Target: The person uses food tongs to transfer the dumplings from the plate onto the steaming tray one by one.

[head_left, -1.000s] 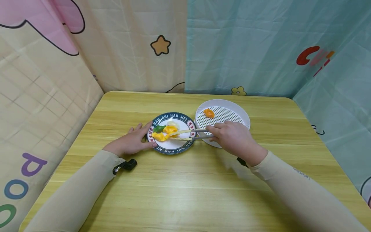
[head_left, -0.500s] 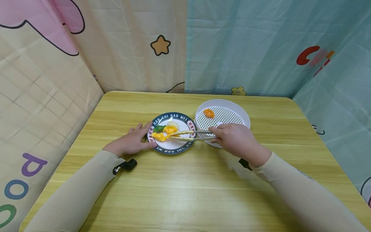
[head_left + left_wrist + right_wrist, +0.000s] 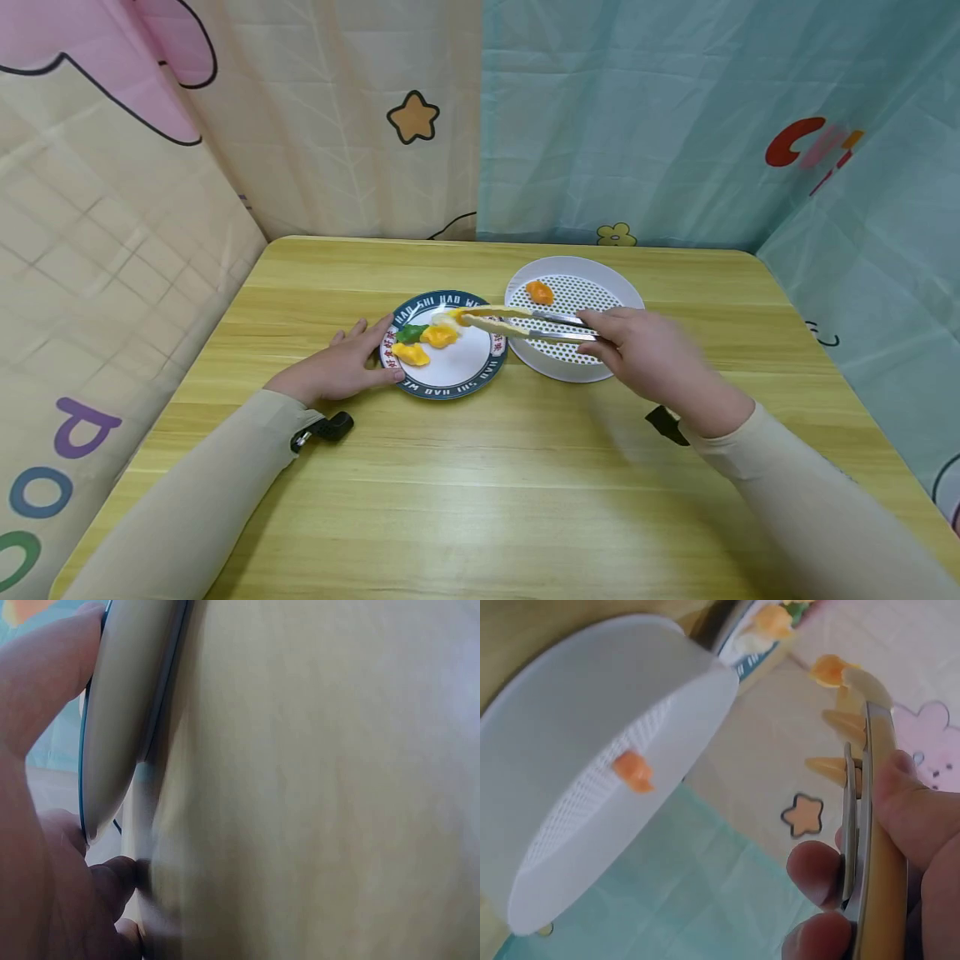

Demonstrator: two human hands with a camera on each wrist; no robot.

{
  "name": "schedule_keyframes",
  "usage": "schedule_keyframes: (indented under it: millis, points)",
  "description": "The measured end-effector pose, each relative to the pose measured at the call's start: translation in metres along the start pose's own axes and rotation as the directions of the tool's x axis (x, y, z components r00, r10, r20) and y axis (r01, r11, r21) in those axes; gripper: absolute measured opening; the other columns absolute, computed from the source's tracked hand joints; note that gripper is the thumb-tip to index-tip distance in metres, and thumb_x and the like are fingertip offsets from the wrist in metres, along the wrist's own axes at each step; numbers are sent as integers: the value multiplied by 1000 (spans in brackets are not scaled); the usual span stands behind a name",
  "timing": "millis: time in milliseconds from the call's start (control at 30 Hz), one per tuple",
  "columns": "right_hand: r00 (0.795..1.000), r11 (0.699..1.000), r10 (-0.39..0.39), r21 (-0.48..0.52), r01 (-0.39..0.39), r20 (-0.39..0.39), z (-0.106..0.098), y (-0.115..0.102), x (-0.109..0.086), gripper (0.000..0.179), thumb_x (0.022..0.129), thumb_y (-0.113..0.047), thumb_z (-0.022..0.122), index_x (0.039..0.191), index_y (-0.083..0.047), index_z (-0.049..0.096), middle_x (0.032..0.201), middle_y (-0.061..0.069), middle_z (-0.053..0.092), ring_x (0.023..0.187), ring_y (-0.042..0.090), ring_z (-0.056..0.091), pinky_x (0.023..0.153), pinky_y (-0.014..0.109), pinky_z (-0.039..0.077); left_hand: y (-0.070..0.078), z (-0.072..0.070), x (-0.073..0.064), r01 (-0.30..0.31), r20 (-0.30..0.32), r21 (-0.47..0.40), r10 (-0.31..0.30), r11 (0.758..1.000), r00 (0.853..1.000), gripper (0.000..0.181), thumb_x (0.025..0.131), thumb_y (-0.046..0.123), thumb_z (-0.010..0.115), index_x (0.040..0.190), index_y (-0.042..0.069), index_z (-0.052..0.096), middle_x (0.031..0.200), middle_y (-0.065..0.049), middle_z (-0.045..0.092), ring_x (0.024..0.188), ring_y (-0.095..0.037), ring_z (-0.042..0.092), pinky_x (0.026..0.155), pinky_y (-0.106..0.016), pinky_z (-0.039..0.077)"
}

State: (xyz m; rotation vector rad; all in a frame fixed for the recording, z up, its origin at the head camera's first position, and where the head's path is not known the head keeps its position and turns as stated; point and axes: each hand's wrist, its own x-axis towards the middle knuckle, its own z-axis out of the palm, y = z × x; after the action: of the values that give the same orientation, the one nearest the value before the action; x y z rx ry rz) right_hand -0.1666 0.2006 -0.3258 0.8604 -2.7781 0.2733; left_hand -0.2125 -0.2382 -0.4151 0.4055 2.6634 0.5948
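Note:
My left hand [image 3: 337, 362] grips the left rim of the round plate [image 3: 459, 362], thumb and fingers spread along its edge. The plate's raised underside [image 3: 120, 727] shows from the left wrist. My right hand [image 3: 641, 346] holds a pair of tongs [image 3: 561, 337] with metal arms and pale yellow tips. Pinched at those tips is a yellow toy dumpling [image 3: 829, 670], over the plate's upper right part. On the plate lie a green dumpling [image 3: 410, 333], a white one [image 3: 442, 321] partly hidden, and two yellow dumplings, one central [image 3: 439, 336] and one nearer the left [image 3: 411, 354].
Right beside the plate stands a white round tray [image 3: 573, 371] with a perforated bottom. One orange dumpling [image 3: 540, 292] lies in its far left part. Both stand on a wooden table [image 3: 450, 500], backed by a printed curtain [image 3: 600, 125].
My right hand has moved right and the tongs have lifted a yellow dumpling from the plate's middle, carrying it up and slightly right. The left hand has stayed at the rim.

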Motion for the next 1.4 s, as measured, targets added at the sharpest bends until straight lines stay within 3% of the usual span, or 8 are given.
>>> schedule_keyframes:
  millis: [133, 267, 333, 467, 533, 733, 1200, 1400]
  points:
    - [994, 994, 111, 4, -111, 3, -12, 16, -6, 32, 100, -28, 73, 128, -12, 71, 96, 5, 74, 71, 20, 60, 61, 39, 50, -2, 1, 1, -6, -4, 4, 6, 1000, 1000, 112, 93, 78, 57, 172, 22, 1, 178, -16, 10, 162, -52, -2, 121, -81, 5]
    - [972, 972, 234, -2, -234, 23, -17, 38, -11, 41, 102, -30, 70, 139, -11, 67, 102, 8, 77, 71, 21, 60, 58, 37, 46, -2, 0, 0, -6, -5, 10, 6, 1000, 1000, 112, 93, 79, 57, 171, 22, 1, 178, -15, 11, 162, -52, -2, 122, -81, 6]
    - [956, 957, 288, -5, -289, 44, -17, 50, -13, 42, 103, -32, 69, 139, -11, 66, 93, 7, 74, 67, 21, 56, 55, 35, 42, -2, 0, 0, 1, -2, 10, -1, 1000, 1000, 112, 92, 79, 57, 172, 23, 1, 178, -16, 10, 161, -53, -2, 120, -83, 8]
    - [935, 938, 345, -25, -345, 77, -11, 70, -16, 31, 105, -35, 67, 126, -13, 68, 74, 4, 60, 61, 21, 49, 53, 33, 35, -1, -1, -1, 13, 4, 4, -13, 1000, 1000, 112, 92, 79, 57, 172, 24, 1, 178, -19, 9, 160, -56, -2, 117, -85, 11]
    - [929, 933, 359, -40, -357, 89, -8, 77, -17, 26, 105, -36, 66, 118, -13, 68, 71, 3, 57, 61, 22, 50, 52, 34, 35, -1, -1, -1, 17, 6, 3, -17, 1000, 1000, 112, 92, 79, 57, 171, 24, 1, 177, -19, 8, 160, -57, -2, 116, -86, 11]
    - [907, 920, 391, -89, -381, 158, 3, 92, -16, 36, 106, -37, 64, 126, -8, 68, 81, 10, 65, 67, 27, 54, 54, 36, 39, 0, 0, -1, 18, 4, 12, -18, 1000, 1000, 112, 92, 80, 56, 171, 24, 1, 177, -20, 8, 159, -58, -1, 116, -86, 12]
    - [903, 920, 389, -123, -371, 182, 9, 96, -12, 37, 104, -34, 65, 130, -7, 68, 95, 20, 72, 74, 33, 60, 63, 50, 51, -1, 0, 1, 15, 0, 14, -15, 1000, 1000, 112, 91, 81, 56, 171, 25, 1, 177, -20, 9, 159, -59, -1, 115, -87, 14]
    - [893, 917, 397, -128, -377, 213, 7, 96, -8, 40, 105, -36, 64, 134, -7, 66, 97, 19, 72, 76, 32, 61, 63, 48, 50, -1, 0, 1, 14, -2, 12, -14, 1000, 1000, 112, 92, 80, 56, 171, 24, 1, 177, -20, 9, 159, -58, -1, 116, -86, 13]
